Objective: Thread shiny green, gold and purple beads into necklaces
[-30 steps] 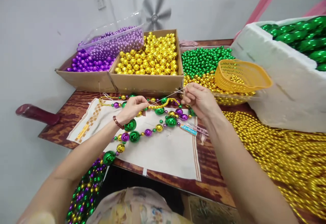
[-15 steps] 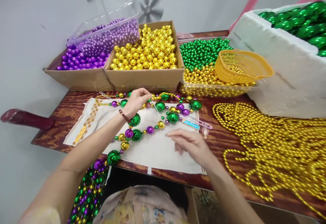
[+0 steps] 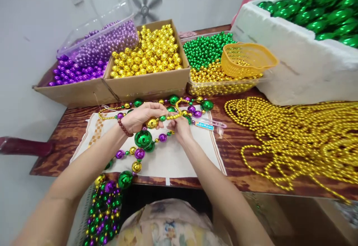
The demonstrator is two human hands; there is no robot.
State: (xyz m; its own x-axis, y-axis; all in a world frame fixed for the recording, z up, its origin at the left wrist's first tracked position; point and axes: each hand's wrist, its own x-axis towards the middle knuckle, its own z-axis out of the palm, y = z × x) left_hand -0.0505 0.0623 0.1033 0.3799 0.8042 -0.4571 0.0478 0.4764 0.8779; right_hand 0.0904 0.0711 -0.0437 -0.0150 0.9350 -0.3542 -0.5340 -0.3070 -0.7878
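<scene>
My left hand (image 3: 142, 116) pinches a bead strand (image 3: 140, 147) of green, purple and gold balls, with a gold bead at its fingertips. My right hand (image 3: 180, 126) meets it from the right and grips the same strand where small gold beads run on. Both hands hover over a white cloth (image 3: 173, 160) on the wooden table (image 3: 235, 164). The strand trails down off the table's front edge onto a heap of finished strands (image 3: 103, 212).
Cardboard boxes of purple beads (image 3: 75, 71) and gold beads (image 3: 148, 54) stand behind. A clear tray of green and gold beads (image 3: 207, 57) holds a yellow basket (image 3: 246, 57). A foam box of large green balls (image 3: 307, 44) and piled gold bead chains (image 3: 302, 134) fill the right.
My right hand dropped from holding the thread up, swept low over the cloth, then came back to the strand beside my left hand. The view shifted right.
</scene>
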